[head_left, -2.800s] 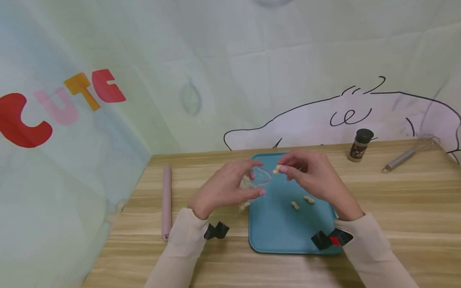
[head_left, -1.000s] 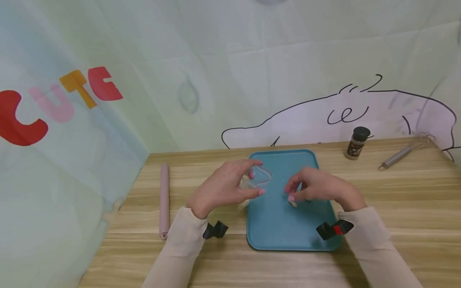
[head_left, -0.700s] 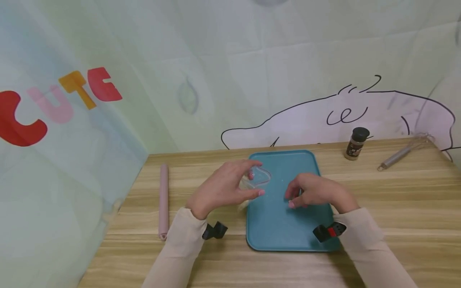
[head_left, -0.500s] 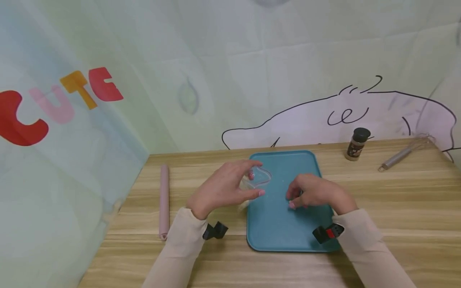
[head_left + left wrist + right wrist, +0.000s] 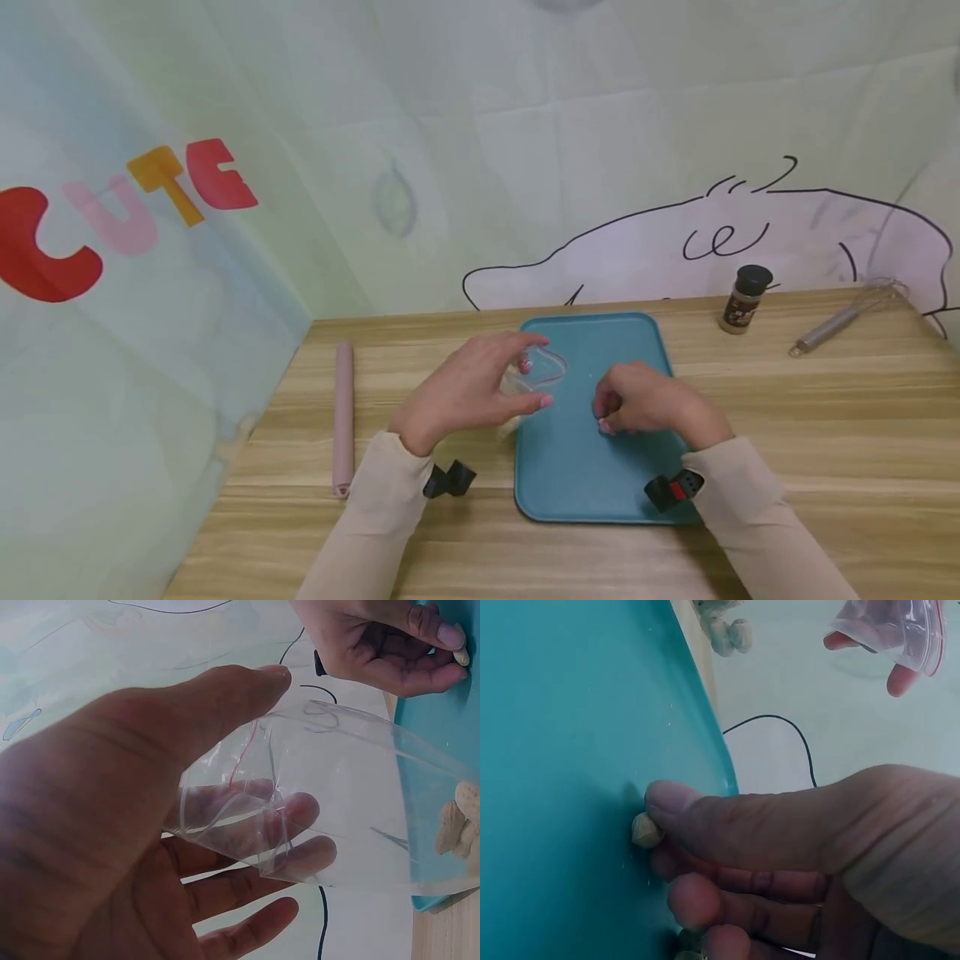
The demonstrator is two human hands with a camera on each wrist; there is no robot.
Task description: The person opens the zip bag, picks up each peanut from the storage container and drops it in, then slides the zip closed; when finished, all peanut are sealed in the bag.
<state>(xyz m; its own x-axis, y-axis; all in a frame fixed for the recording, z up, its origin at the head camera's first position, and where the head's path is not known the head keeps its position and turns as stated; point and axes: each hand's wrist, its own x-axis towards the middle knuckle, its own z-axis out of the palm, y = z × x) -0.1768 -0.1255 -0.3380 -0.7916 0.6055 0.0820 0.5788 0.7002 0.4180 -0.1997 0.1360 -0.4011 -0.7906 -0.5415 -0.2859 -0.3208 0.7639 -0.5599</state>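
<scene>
My left hand (image 5: 468, 383) holds a clear zip bag (image 5: 542, 368) by its mouth, thumb and fingers spread so that the mouth gapes. Several peanuts (image 5: 459, 825) lie in the bag's bottom, seen in the left wrist view. Over the blue tray (image 5: 577, 492), my right hand (image 5: 652, 404) pinches an unshelled peanut (image 5: 646, 830) between thumb and index finger, close to the tray surface. A second peanut (image 5: 688, 952) shows partly under the other fingers at the lower edge of the right wrist view. In the head view the right hand hides both.
Left of the tray lies a rolled pink mat (image 5: 342, 417). A spice jar (image 5: 745, 300) with a black lid stands at the back right, and a whisk (image 5: 847, 318) lies beyond it. Printed cloth (image 5: 420, 167) hangs behind the wooden table (image 5: 847, 467).
The right hand held a peanut at the bag's mouth, then came down to the tray without it and has now taken hold of another. The left hand stays almost still with the bag.
</scene>
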